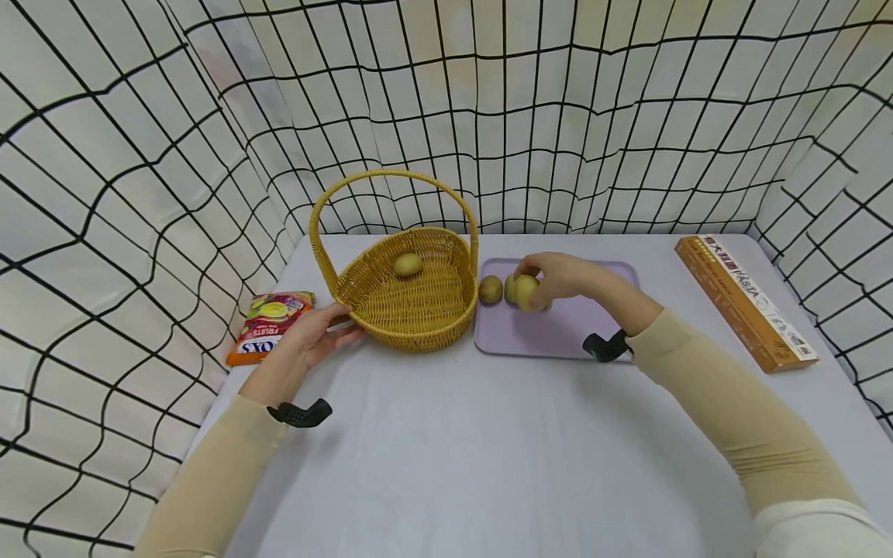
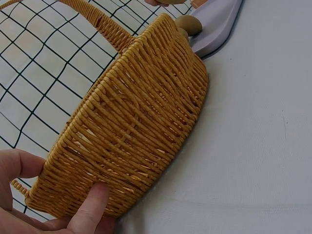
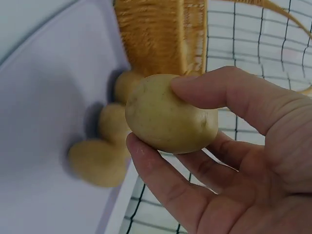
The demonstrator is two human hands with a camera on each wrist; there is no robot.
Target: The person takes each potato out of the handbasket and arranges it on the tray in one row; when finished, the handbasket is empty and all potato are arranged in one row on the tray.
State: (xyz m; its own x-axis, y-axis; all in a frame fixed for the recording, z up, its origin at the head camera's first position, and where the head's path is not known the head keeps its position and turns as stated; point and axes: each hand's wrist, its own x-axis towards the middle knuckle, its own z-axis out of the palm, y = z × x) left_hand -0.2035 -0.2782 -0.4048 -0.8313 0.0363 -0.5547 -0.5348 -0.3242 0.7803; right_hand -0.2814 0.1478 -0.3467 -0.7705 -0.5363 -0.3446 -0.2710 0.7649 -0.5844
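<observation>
My right hand [image 1: 561, 279] holds a potato [image 3: 165, 114] between thumb and fingers, raised above the lilac tray [image 1: 537, 339]. Three more potatoes lie close together on the tray in the right wrist view: one potato [image 3: 127, 87] nearest the basket, a second potato [image 3: 112, 122] beside it, and a third potato [image 3: 97, 165]. A yellow-brown wicker basket [image 1: 418, 314] with a tall handle stands left of the tray, and one potato [image 1: 408, 264] lies inside it. At the basket's left side my left hand [image 1: 319, 332] grips it, thumb at the rim, a finger against the woven wall.
A red and orange snack packet [image 1: 274, 319] lies left of the basket, partly behind the left arm. On the right side of the white table [image 1: 453, 449] rests a long pasta box [image 1: 746, 302]. Black netting [image 1: 502, 147] over white cloth encloses the back and sides.
</observation>
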